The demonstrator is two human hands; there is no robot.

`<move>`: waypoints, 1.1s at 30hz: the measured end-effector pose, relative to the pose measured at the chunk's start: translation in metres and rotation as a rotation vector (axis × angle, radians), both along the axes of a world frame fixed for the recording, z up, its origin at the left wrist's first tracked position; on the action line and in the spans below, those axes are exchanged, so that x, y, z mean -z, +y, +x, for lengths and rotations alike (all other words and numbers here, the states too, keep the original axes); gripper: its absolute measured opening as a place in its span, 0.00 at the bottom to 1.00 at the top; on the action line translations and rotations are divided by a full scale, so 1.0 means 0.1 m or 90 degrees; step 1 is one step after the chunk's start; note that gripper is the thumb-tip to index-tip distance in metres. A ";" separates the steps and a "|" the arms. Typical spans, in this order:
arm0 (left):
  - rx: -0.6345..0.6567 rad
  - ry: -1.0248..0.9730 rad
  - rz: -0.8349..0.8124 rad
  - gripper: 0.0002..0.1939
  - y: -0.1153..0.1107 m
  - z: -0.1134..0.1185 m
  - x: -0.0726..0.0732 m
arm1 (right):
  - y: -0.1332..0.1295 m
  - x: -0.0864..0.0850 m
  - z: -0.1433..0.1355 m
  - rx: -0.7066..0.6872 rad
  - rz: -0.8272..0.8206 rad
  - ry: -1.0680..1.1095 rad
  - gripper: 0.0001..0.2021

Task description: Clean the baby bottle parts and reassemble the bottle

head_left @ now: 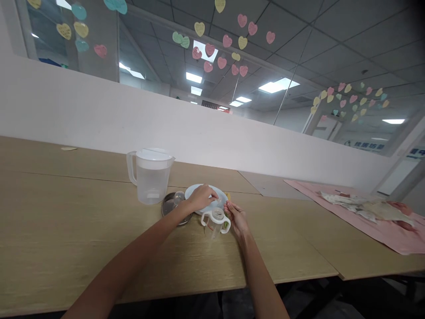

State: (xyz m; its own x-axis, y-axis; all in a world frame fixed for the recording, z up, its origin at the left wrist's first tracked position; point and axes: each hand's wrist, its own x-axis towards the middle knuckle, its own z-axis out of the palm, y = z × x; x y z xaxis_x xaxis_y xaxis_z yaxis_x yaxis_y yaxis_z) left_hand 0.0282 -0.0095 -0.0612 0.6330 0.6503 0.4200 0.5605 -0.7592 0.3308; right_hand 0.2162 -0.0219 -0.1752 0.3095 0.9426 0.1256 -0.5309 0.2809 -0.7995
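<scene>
The left hand [201, 197] reaches forward over a pale plate [215, 194] and rests on it, fingers curled down; what the grip closes on, if anything, is hidden under the knuckles, so I cannot tell. The right hand [236, 217] sits just beside a small clear cup [215, 222] with two white handles and a white collar, its fingertips touching the handle on the right side. The fingers are loosely bent around that handle rather than clamped, a light pinch at most.

The cup stands upright on the wooden surface [83, 230], just in front of the plate and between the two hands. Something small and yellow-green shows at the plate's right edge, too small to name.

Left of the plate, touching or nearly so, lies a round metal lid [170, 204] with a clear knob, partly crossed by the left wrist. Behind that stands a translucent jug [151, 175] with a white lid and its handle turned left, close to the left forearm.

Well apart on the right, a pink cloth [375, 221] covers part of the surface, with crumpled pale fabric [365, 206] lying on it. A low white wall [99, 115] backs the surface, and above it glass panels carry paper hearts [227, 40].
</scene>
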 end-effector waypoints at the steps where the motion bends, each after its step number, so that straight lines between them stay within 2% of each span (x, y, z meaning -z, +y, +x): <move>1: 0.008 0.003 0.007 0.10 0.00 0.01 0.00 | 0.00 -0.01 -0.01 0.000 -0.001 0.000 0.15; 7: -0.006 0.014 0.061 0.11 0.08 -0.02 0.03 | -0.05 -0.04 0.01 -0.029 0.009 0.022 0.15; 12: -0.020 0.025 0.077 0.10 0.16 -0.08 0.00 | -0.08 -0.08 0.15 0.052 0.030 0.117 0.10; 15: -0.024 0.025 0.087 0.11 0.17 -0.10 -0.01 | -0.08 -0.08 0.17 0.090 0.038 0.124 0.07; 24: -0.014 -0.015 0.040 0.13 0.10 -0.08 0.03 | -0.01 -0.04 0.12 0.090 0.030 0.081 0.05; 29: 0.012 -0.017 0.062 0.14 0.01 -0.04 0.00 | 0.00 -0.04 0.13 0.084 0.022 0.105 0.03; 33: -0.005 0.016 0.089 0.14 -0.02 -0.02 -0.04 | -0.03 -0.08 0.10 0.059 0.023 0.115 0.02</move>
State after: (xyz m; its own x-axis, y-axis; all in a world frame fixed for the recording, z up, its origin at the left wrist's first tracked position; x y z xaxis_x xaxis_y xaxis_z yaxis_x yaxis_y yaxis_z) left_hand 0.0262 -0.0111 -0.0577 0.6391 0.5920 0.4910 0.5737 -0.7922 0.2083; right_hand 0.2267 -0.0247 -0.1673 0.4153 0.9049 0.0932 -0.6354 0.3618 -0.6822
